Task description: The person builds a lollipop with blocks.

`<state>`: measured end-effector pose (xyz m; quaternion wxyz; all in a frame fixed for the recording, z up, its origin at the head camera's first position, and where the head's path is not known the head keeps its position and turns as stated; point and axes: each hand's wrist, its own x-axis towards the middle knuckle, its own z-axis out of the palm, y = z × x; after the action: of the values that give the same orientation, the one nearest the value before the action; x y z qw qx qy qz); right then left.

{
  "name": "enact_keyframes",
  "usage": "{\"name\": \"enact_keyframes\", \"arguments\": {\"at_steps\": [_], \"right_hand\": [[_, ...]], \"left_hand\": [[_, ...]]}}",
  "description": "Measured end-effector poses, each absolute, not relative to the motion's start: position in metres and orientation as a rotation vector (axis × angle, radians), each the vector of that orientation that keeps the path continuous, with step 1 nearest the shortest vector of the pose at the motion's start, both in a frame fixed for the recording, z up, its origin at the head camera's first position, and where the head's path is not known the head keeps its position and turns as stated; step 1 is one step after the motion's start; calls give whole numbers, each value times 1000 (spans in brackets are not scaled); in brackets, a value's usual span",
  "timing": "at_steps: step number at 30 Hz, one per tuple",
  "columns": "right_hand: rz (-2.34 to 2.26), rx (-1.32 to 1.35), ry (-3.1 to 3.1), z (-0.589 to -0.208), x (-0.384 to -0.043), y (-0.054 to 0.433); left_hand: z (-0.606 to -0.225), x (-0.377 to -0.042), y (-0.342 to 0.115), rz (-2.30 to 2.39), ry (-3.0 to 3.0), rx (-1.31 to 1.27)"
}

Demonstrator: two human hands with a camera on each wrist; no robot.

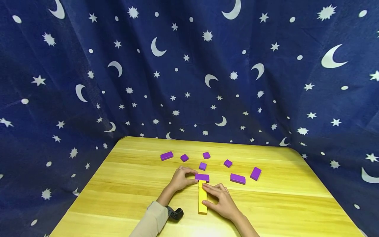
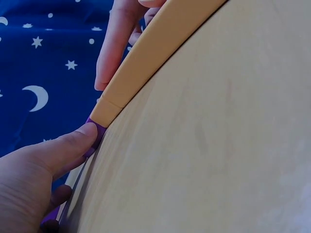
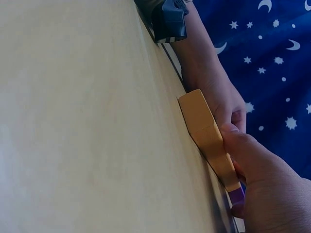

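A purple rectangular block (image 1: pixel 202 177) lies crosswise at the far end of a straight yellow row of blocks (image 1: pixel 202 200). My left hand (image 1: pixel 181 179) pinches the left end of that purple block, its thumb on the near side. On the right side of the yellow row is my right hand (image 1: pixel 219 201), thumb and fingertips touching the row with the fingers fairly straight. A thin seam crosses the yellow row (image 2: pixel 146 63) close to the purple end in the left wrist view. The right thumb (image 3: pixel 243 145) meets the yellow side in the right wrist view.
Beyond the hands, small purple square blocks (image 1: pixel 202 166) lie scattered. Longer purple blocks lie at the far left (image 1: pixel 167 156) and to the right (image 1: pixel 238 178). A black wrist device (image 1: pixel 176 213) sits on the left wrist. A blue star-patterned curtain (image 1: pixel 189 82) hangs behind the wooden table (image 1: pixel 118 197).
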<state>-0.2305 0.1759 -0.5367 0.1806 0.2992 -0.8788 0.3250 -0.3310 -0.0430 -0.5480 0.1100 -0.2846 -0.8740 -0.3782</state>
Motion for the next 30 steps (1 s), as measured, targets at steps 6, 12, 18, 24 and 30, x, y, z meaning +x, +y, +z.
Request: {"name": "enact_keyframes", "arguments": {"at_steps": [6,12,18,24,30], "right_hand": [[914,851,-2467,-537,-230,175],[914,840,-2480,-537,-230,176],[917,846,-2459,-537,-230,176],[906,861,-2447,-535,-229,175],[902,858,-2458,-535,-230,175]], "left_hand": [[-547,-330,-43,-1099,-2574,-840],[-547,-330,-42,-1078,-2575,-835],[-546,-330,-42,-1075,-2583,-830],[-546,-329,-42,-1068,-2577,-838],[-546,-330,-42,-1054,-2589,-841]]}}
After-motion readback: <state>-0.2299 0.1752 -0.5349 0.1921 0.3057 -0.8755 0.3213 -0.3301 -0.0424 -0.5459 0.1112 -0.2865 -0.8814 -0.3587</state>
